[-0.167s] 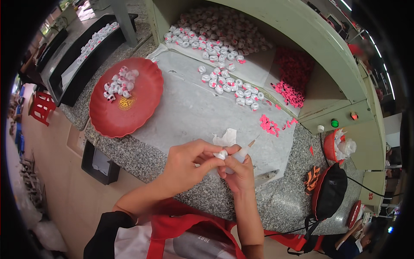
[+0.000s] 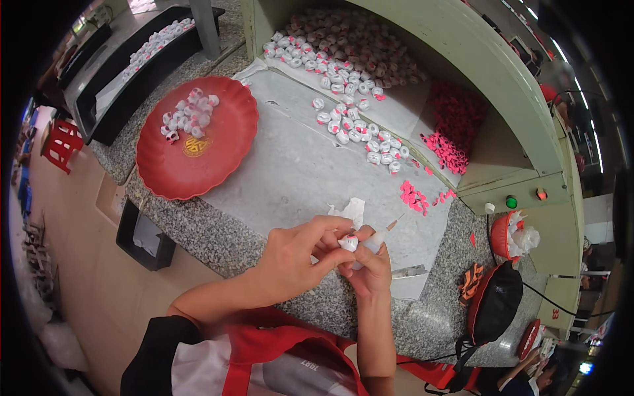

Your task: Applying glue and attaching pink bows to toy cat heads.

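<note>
Between the thumb and fingers of my left hand [image 2: 287,257] is a small white molded piece [image 2: 349,243] with a dark and red marking. My right hand [image 2: 371,274] is wrapped round a small translucent needle-tip bottle [image 2: 375,241], its thin tip slanting up and to the right. Both hands meet over the front of the paper-covered bench, and the right fingertips come close to the white piece, partly hidden behind it. Just beyond them lies a crumpled white tissue [image 2: 353,210]. Small pink pieces [image 2: 413,198] are scattered farther off to the right.
A red scalloped plate [image 2: 231,152] at left carries several white pieces. Many more white pieces [image 2: 356,132] spill from the green cabinet [image 2: 528,112] at the back. A red basket [image 2: 500,237], a black bag [image 2: 495,303] and a flat metal strip [image 2: 409,271] are at right.
The white piece has turned in my left fingers, so its marked side now shows. Both hands have shifted slightly. The whole view has tilted a little.
</note>
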Available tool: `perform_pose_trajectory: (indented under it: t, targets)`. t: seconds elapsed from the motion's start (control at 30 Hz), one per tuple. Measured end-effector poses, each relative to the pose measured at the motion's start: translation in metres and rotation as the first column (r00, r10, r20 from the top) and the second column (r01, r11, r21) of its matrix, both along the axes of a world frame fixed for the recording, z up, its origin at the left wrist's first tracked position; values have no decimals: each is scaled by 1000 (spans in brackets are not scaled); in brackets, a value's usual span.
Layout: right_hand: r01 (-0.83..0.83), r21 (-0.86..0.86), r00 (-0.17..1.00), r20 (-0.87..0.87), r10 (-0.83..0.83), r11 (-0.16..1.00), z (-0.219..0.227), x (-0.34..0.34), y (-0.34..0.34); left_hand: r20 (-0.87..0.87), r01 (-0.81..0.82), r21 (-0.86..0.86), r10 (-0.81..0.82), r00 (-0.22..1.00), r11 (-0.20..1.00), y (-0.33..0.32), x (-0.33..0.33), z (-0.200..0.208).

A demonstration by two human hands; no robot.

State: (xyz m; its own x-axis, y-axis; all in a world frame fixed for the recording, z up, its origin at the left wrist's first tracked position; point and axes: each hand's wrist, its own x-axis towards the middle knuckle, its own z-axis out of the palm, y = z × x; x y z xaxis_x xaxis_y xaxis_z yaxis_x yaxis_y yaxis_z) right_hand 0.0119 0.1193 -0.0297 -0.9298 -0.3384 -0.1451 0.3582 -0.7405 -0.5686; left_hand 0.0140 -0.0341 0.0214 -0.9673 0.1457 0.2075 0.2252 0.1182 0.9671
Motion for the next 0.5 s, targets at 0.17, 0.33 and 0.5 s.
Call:
perform_pose_trajectory:
  t: [0.17,0.33,0.5]
  targets:
    - [-8,-26,1000,-5,8,1000,-4,0,-1,-101,79,-204,-101,990,976,-11,-6,2]
    - [97,576,993,3,-121,812,19,-2,-32,-76,-161,-216,148,986,963,-48,-24,-8]
    - [132,626,989,-29,-146,769,40,15,-15,-429,-565,-471,384,818,677,-109,-75,2]
